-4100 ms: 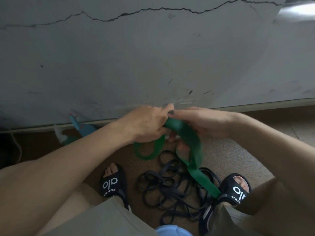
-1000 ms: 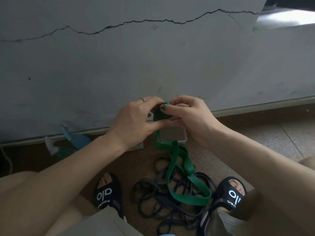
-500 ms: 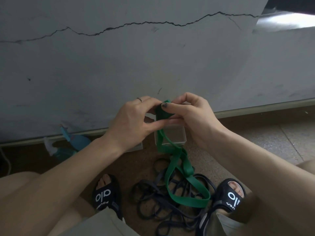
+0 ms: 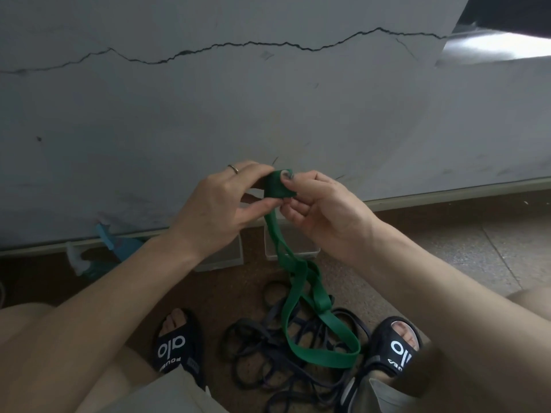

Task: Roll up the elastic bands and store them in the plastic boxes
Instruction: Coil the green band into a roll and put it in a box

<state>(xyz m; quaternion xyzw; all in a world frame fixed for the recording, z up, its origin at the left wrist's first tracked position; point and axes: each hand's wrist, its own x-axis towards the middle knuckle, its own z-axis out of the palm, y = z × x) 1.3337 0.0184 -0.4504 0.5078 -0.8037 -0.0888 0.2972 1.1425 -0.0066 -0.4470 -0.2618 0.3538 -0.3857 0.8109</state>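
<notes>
A green elastic band [image 4: 298, 293] is partly rolled into a small coil at its top end. My left hand [image 4: 220, 210] and my right hand [image 4: 325, 213] both pinch that coil between them, above the floor. The loose remainder hangs down in loops onto a pile of dark elastic bands [image 4: 286, 365] lying between my feet. Two clear plastic boxes stand on the floor by the wall: one [image 4: 301, 248] below my right hand, the other [image 4: 226, 257] mostly hidden under my left wrist.
A cracked grey wall [image 4: 268, 99] rises close in front. A blue and white object [image 4: 104, 248] lies at its foot on the left. My feet in black slides [image 4: 176, 344] [image 4: 396, 350] flank the band pile.
The rolled coil at the top of the green band has grown thicker between my fingers. The hanging loops are shorter and have risen off the floor a little.
</notes>
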